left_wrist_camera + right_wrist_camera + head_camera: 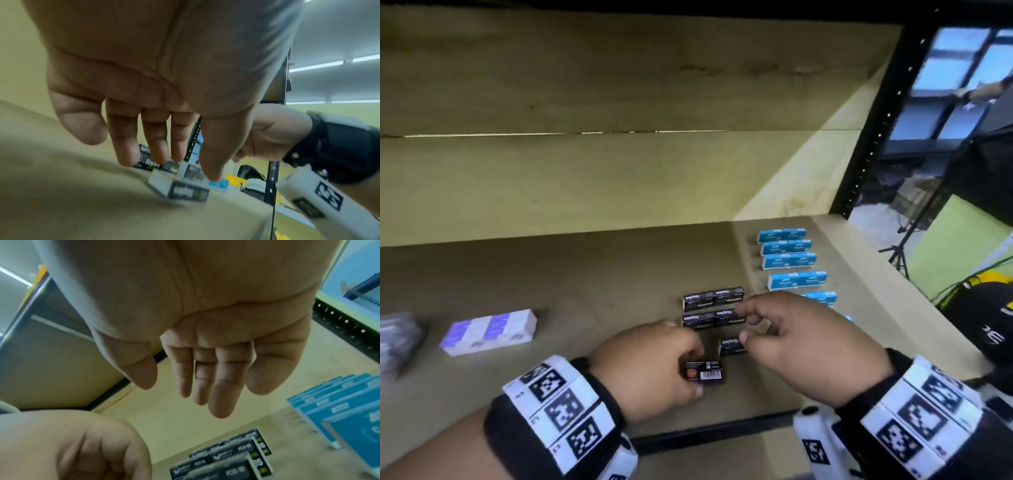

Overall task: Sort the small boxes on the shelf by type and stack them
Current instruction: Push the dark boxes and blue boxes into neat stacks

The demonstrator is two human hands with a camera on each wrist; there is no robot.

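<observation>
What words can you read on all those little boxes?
"Staples": black boxes, head view; some print upside down.
"PCS": black boxes' ends, right wrist view.
Blue boxes: print too small.
Box in left hand: label too blurred.
Purple-and-white pack: unreadable.

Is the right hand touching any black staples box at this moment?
Apart. The right wrist view shows the right hand with relaxed fingers hanging above the black staples boxes, shelf visible between.

Count on the wooden shelf (585,274):
- Black cardboard staple boxes (713,298): six visible, one of them label-down in the left hand.
- Blue cardboard boxes (781,235): at least five rows; the nearest are hidden.
- Purple-and-white box pack (489,330): one.
</observation>
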